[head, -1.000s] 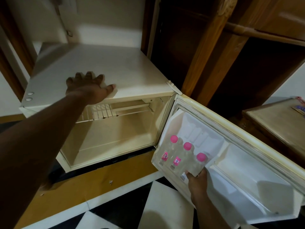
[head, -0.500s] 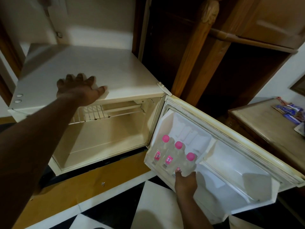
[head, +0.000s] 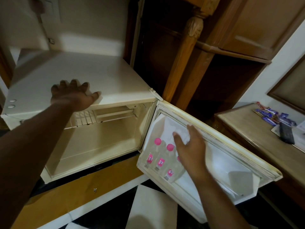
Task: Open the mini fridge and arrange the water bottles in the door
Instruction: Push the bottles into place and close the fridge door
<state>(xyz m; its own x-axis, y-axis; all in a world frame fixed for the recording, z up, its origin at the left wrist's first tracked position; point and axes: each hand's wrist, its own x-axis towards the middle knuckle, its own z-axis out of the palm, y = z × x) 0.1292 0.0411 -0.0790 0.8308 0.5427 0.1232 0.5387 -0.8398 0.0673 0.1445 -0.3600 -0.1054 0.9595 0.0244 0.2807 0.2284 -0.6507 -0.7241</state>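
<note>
A cream mini fridge (head: pixel 92 76) stands with its door (head: pixel 219 142) swung wide to the right. Three clear water bottles with pink caps stand side by side in the door's lower rack: the left bottle (head: pixel 152 153), the middle bottle (head: pixel 165 158) and the right bottle (head: pixel 171 172), whose cap is mostly hidden behind my wrist. My right hand (head: pixel 189 146) hovers over them with fingers spread, holding nothing, its fingertips near the door's inner panel. My left hand (head: pixel 74 95) lies flat on the front edge of the fridge top.
The fridge interior (head: pixel 105 139) holds only a wire shelf. A dark wooden cabinet (head: pixel 189 55) stands behind the door. At the right, a low wooden table (head: pixel 247 129) carries blue snack packets (head: pixel 272 117) and a black remote (head: pixel 286 134). The floor is checkered black and white.
My right hand has let go of the right bottle and risen above the bottles, fingers now spread. My left hand has stayed on the fridge top.
</note>
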